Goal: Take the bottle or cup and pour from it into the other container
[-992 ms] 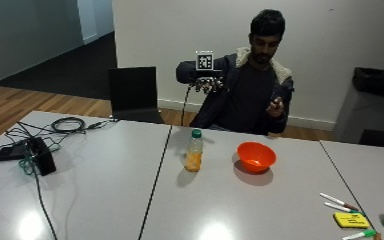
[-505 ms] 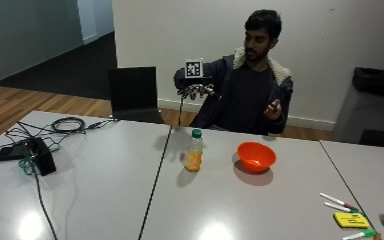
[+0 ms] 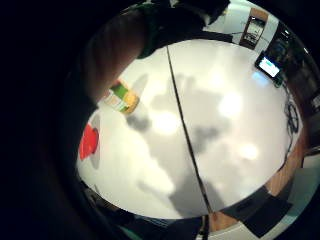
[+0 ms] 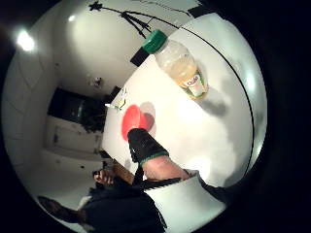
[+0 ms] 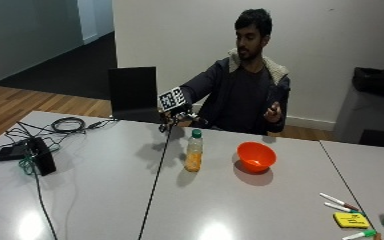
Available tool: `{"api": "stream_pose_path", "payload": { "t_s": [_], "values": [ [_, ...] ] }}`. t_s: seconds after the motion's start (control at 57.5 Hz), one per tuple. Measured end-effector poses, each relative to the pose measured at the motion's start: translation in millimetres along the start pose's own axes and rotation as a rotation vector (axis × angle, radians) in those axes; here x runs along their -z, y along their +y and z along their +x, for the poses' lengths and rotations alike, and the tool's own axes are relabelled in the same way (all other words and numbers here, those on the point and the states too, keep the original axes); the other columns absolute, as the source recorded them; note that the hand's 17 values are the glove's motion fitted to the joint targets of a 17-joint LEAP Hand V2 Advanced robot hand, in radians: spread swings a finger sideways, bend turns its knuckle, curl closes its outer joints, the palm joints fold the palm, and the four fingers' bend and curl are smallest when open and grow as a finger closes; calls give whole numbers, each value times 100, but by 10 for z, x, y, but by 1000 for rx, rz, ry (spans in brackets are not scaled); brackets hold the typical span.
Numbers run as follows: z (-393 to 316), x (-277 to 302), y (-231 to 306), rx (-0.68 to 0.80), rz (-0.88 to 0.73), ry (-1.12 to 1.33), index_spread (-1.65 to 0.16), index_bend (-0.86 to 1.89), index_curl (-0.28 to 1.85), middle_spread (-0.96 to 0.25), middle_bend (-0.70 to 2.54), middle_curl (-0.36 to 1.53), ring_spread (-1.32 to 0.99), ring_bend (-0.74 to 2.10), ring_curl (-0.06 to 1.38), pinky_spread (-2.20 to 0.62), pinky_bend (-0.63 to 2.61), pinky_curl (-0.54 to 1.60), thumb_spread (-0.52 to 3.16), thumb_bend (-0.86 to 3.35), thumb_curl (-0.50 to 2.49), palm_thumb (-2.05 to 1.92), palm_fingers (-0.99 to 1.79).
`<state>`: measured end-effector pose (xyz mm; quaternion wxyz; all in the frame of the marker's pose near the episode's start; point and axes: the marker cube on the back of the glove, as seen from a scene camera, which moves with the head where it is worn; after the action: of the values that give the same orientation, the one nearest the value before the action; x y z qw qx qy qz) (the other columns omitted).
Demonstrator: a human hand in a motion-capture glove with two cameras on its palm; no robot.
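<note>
Outside view, left to right. Far left of the frame: black cables (image 5: 59,125) and a black device (image 5: 42,155) lie on the white table (image 5: 99,200).

Centre left, above the table's seam: the gloved right hand (image 5: 179,117) hangs in the air over the table, up and to the left of the bottle and apart from it. It holds nothing. The state of the grip cannot be told: the fingers are hidden in this view, and the palm views show only one gloved finger (image 4: 143,143).

Centre: the plastic bottle (image 5: 193,151) stands upright on the table just right of the seam. Green cap on, orange liquid in the lower part.

Right of centre: the orange bowl (image 5: 256,156) sits on the table near the bottle, not touching it.

Upper right of centre: the person's bare left hand (image 5: 272,111) is raised at chest level, off the table.

Lower right corner: markers (image 5: 338,202) and a yellow pad (image 5: 350,220) lie on the adjoining table.

Thumb-side palm view: bottle (image 4: 179,65) and bowl (image 4: 131,121) both stand on the table, apart. Little-finger-side palm view: bottle (image 3: 121,99) and bowl (image 3: 88,142) seen at the edge of the hand's shadow.
</note>
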<state>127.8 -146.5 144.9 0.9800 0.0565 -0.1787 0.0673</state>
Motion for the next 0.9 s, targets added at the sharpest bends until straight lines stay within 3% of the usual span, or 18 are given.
{"api": "stream_pose_path", "payload": {
  "t_s": [0.035, 0.104, 0.157, 0.435, 0.609, 0.713, 0.748, 0.905],
  "values": [
    [63, -65, -60, 67, 0, -30, -28, 13, 26, 11, 28, 33, 24, 20, 21, 40, 43, 26, 91, -3, 35, 30, 30],
    [52, -187, -163, -113, -18, -102, -27, 13, 26, 12, 28, 33, 24, 20, 21, 40, 44, 26, 90, -3, 35, 31, 29],
    [60, -283, -279, -151, -20, -164, -25, 12, 25, 12, 29, 34, 24, 20, 22, 40, 45, 26, 90, -3, 36, 32, 28],
    [93, -782, -696, -139, -30, -492, -22, 11, 23, 14, 29, 34, 25, 22, 24, 41, 55, 29, 86, -3, 37, 37, 25],
    [35, -1110, -834, -53, -53, -732, -22, 8, 19, 12, 28, 34, 24, 29, 27, 40, 70, 33, 84, -2, 38, 46, 32],
    [-1, -1250, -853, -29, -43, -806, -23, 8, 17, 6, 30, 34, 21, 41, 30, 36, 73, 33, 81, -1, 40, 55, 51],
    [-17, -1286, -868, -27, -31, -828, -24, 7, 17, -1, 33, 35, 16, 48, 31, 33, 72, 32, 79, 2, 41, 63, 68],
    [-48, -1316, -920, -63, -36, -921, -29, 12, 20, -19, 38, 37, -2, 57, 35, 23, 61, 30, 72, 1, 44, 81, 95]
  ]
}}
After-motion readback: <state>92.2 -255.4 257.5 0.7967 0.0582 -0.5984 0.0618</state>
